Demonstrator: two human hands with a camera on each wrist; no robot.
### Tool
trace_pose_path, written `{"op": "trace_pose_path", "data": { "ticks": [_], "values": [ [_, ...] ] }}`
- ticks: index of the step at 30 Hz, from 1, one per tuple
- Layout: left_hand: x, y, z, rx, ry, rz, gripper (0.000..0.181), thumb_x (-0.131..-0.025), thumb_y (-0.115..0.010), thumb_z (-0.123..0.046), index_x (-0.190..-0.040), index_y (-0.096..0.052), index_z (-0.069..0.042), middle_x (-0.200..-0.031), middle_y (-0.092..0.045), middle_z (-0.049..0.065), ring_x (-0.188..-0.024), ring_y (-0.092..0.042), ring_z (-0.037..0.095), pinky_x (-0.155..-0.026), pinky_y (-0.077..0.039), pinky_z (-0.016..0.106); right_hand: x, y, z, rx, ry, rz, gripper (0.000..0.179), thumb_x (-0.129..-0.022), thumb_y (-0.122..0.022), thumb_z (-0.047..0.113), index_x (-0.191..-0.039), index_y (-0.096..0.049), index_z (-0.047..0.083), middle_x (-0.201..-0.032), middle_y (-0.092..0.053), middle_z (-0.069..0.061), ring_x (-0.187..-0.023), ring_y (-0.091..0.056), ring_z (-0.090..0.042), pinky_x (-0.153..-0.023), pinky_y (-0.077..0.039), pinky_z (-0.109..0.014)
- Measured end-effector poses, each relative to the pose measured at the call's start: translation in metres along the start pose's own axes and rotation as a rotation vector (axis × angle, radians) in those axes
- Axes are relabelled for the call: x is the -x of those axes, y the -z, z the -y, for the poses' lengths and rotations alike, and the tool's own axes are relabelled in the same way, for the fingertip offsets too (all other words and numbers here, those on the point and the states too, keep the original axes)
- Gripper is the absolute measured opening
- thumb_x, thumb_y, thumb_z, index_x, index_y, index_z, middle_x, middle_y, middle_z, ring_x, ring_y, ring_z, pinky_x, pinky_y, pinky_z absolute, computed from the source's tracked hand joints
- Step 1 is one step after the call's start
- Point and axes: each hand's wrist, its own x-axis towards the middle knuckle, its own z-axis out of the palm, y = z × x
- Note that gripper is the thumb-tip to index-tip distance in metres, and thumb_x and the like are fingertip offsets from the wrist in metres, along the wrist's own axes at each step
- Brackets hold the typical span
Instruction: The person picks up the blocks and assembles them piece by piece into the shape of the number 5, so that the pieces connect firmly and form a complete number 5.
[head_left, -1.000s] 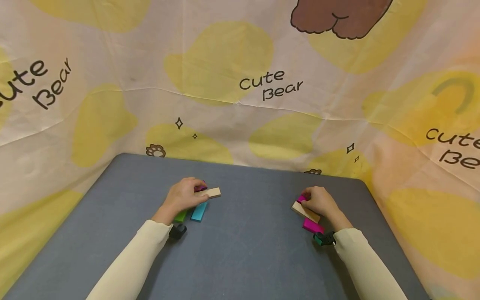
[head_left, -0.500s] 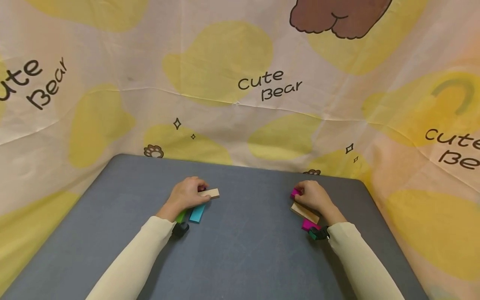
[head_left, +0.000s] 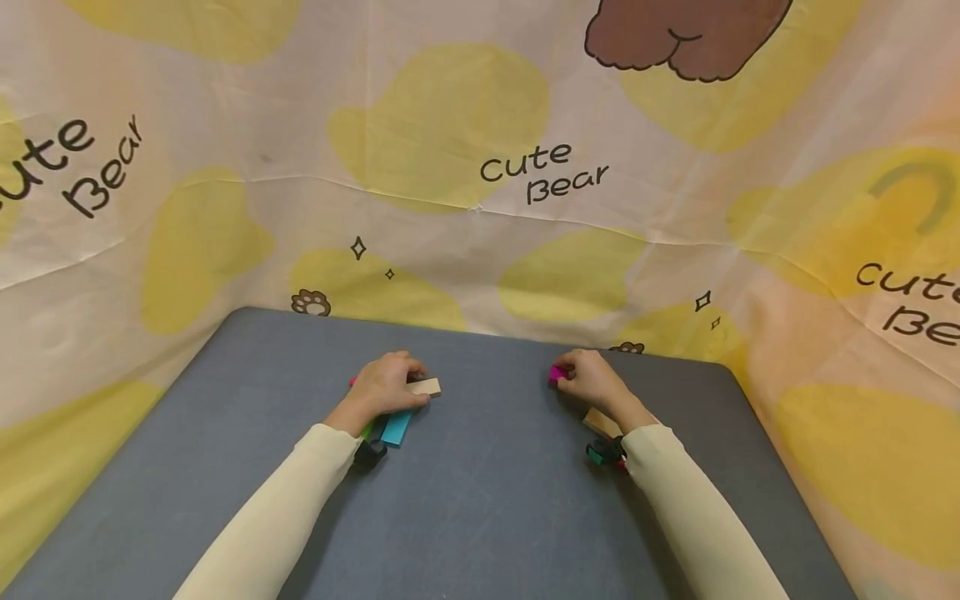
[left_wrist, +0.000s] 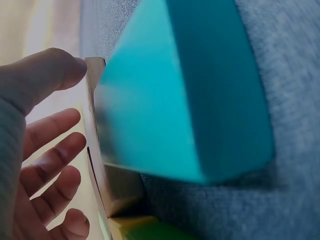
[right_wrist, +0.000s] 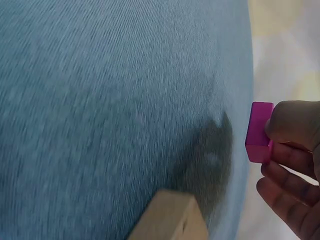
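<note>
The person's right hand [head_left: 597, 383] has the pink block [right_wrist: 259, 131] pinched between thumb and fingers — up off the table [head_left: 480, 492], with a tan block [head_left: 600, 422] near the wrist. Across from it, the left hand [head_left: 381, 385] covers part of a pale block [head_left: 428, 387] — fingers gripping or not, I can't tell — beside a blue block [head_left: 396, 429].
</note>
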Motion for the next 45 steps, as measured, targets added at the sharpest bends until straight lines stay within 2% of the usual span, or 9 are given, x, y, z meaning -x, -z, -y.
{"op": "trace_pose_path", "data": {
  "ticks": [7,17,26,31,36,41,45],
  "values": [
    [-0.003,0.0,-0.002,0.026,0.008,0.037,0.031,-0.073,-0.075,-0.034,-0.1,-0.074,-0.019,-0.085,-0.062,-0.004,-0.075,-0.052,0.013,-0.066,-0.045,0.029,-0.014,-0.012,0.003,-0.001,0.083,-0.018,0.025,-0.081,-0.069,0.011,-0.104,-0.072,0.002,-0.096,-0.07,-0.01,-0.088,-0.064,-0.023,-0.075,-0.053,-0.039],
    [-0.006,-0.002,-0.004,0.023,0.01,0.059,0.025,-0.075,-0.075,-0.028,-0.098,-0.074,-0.018,-0.085,-0.063,-0.003,-0.074,-0.052,0.013,-0.067,-0.045,0.028,-0.022,-0.023,0.008,0.021,0.135,-0.019,0.026,-0.079,-0.07,0.01,-0.104,-0.072,0.003,-0.096,-0.071,-0.01,-0.088,-0.064,-0.023,-0.079,-0.053,-0.041],
    [-0.007,-0.002,-0.004,0.039,-0.031,0.016,0.024,-0.076,-0.075,-0.028,-0.099,-0.075,-0.02,-0.088,-0.066,-0.004,-0.08,-0.052,0.014,-0.069,-0.045,0.029,-0.024,-0.027,0.013,0.038,0.164,-0.03,0.027,-0.078,-0.071,0.009,-0.104,-0.072,0.001,-0.097,-0.07,-0.012,-0.088,-0.063,-0.025,-0.081,-0.051,-0.042],
    [-0.013,-0.004,-0.009,0.04,-0.065,-0.011,0.028,-0.077,-0.075,-0.031,-0.103,-0.075,-0.021,-0.095,-0.068,-0.002,-0.084,-0.052,0.015,-0.071,-0.044,0.029,-0.025,-0.027,0.012,0.015,0.147,-0.038,0.027,-0.079,-0.07,0.008,-0.105,-0.071,0.0,-0.1,-0.07,-0.013,-0.092,-0.063,-0.027,-0.082,-0.051,-0.043],
    [-0.024,-0.006,-0.019,0.069,-0.095,-0.029,0.028,-0.076,-0.075,-0.029,-0.103,-0.075,-0.022,-0.094,-0.067,-0.004,-0.081,-0.052,0.013,-0.07,-0.044,0.028,-0.022,-0.028,0.012,-0.04,0.101,-0.054,0.028,-0.078,-0.072,0.007,-0.105,-0.071,-0.001,-0.099,-0.067,-0.014,-0.088,-0.061,-0.026,-0.079,-0.051,-0.042],
    [-0.034,-0.009,-0.029,0.137,-0.09,-0.006,0.028,-0.076,-0.074,-0.026,-0.104,-0.075,-0.023,-0.093,-0.063,-0.005,-0.075,-0.052,0.01,-0.067,-0.045,0.026,-0.023,-0.031,0.012,-0.053,0.076,-0.08,0.027,-0.079,-0.072,0.009,-0.104,-0.072,-0.001,-0.098,-0.067,-0.015,-0.085,-0.06,-0.025,-0.076,-0.05,-0.04],
    [-0.044,-0.013,-0.038,0.153,-0.094,0.006,0.03,-0.077,-0.074,-0.024,-0.106,-0.075,-0.024,-0.093,-0.062,-0.004,-0.076,-0.052,0.011,-0.068,-0.045,0.026,-0.022,-0.033,0.013,-0.078,0.023,-0.083,0.027,-0.079,-0.072,0.009,-0.104,-0.071,0.0,-0.099,-0.066,-0.014,-0.086,-0.06,-0.024,-0.077,-0.05,-0.039]
  ]
}}
